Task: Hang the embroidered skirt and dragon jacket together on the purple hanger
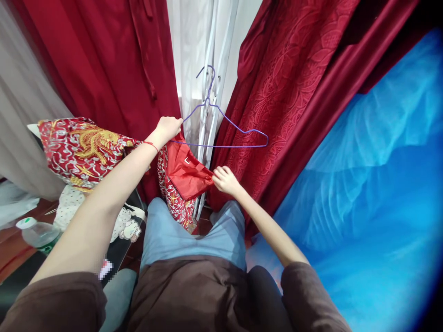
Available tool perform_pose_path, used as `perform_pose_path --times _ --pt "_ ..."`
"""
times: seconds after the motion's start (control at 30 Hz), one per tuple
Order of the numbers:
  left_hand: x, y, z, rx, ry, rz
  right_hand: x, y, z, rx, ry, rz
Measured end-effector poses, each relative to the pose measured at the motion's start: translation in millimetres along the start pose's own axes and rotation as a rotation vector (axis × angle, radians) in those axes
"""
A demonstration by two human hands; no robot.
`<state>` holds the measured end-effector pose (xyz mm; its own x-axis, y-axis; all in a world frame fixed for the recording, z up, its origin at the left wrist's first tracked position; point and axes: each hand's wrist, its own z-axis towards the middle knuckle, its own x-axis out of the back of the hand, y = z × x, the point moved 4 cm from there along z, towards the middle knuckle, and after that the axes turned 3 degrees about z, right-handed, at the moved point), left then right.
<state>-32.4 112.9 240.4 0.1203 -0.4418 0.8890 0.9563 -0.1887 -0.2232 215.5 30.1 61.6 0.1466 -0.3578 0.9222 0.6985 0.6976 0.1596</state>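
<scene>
My left hand, closed, grips the left shoulder of a purple wire hanger together with the top edge of a red garment. The hanger's hook points up in front of a white metal frame. The garment's red lining faces me, and its patterned outside hangs down between my knees. My right hand pinches the right end of the lining's edge, below the hanger's bottom bar. Left of my left forearm lies red brocade cloth with a gold dragon; whether it joins the held garment is hidden.
Dark red curtains hang behind on both sides of the white metal frame. A plastic bottle and a dotted white cloth bag stand at the left. Blue fabric spreads at the right.
</scene>
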Motion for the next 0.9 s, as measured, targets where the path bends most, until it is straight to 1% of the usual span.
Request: perform_pose_path --times 0.03,0.1,0.17,0.23,0.33,0.4,0.43,0.53,0.6,0.7,0.77,0.83,0.9 --pt "-1.8 -2 2 0.000 0.004 -0.009 -19 -4 0 -0.016 -0.078 -0.006" --pt "-4.4 -9 5 0.000 0.009 -0.010 -50 -2 2 -0.131 -0.184 -0.036" --pt "-4.9 -16 5 0.005 0.019 0.004 -71 3 3 -0.208 -0.251 -0.061" --pt "-3.6 -23 4 0.009 0.029 0.020 -82 9 4 -0.231 -0.275 -0.076" --pt "-1.4 -29 1 0.010 0.036 0.025 -82 14 0 -0.222 -0.248 -0.049" --pt "-1.5 -31 1 0.015 0.046 0.010 -71 14 -5 -0.187 -0.186 0.022" --pt "-2.2 -32 2 0.021 0.054 0.001 -61 14 -9 -0.177 -0.130 0.069" --pt "-7.0 -32 6 0.044 0.074 -0.030 -21 15 -21 -0.205 0.082 0.207" --pt "-11.1 -30 10 0.054 0.074 -0.045 10 13 -29 -0.194 0.150 0.260" --pt "-14.9 -25 13 0.054 0.071 -0.046 50 4 -39 -0.123 0.140 0.274" --pt "-15.4 -20 13 0.048 0.072 -0.035 69 -3 -44 -0.089 0.120 0.259" --pt "-15.6 -15 12 0.039 0.069 -0.024 75 -12 -50 -0.029 0.059 0.215" --pt "-16.3 -10 11 0.029 0.063 -0.024 73 -20 -55 0.044 -0.020 0.136"
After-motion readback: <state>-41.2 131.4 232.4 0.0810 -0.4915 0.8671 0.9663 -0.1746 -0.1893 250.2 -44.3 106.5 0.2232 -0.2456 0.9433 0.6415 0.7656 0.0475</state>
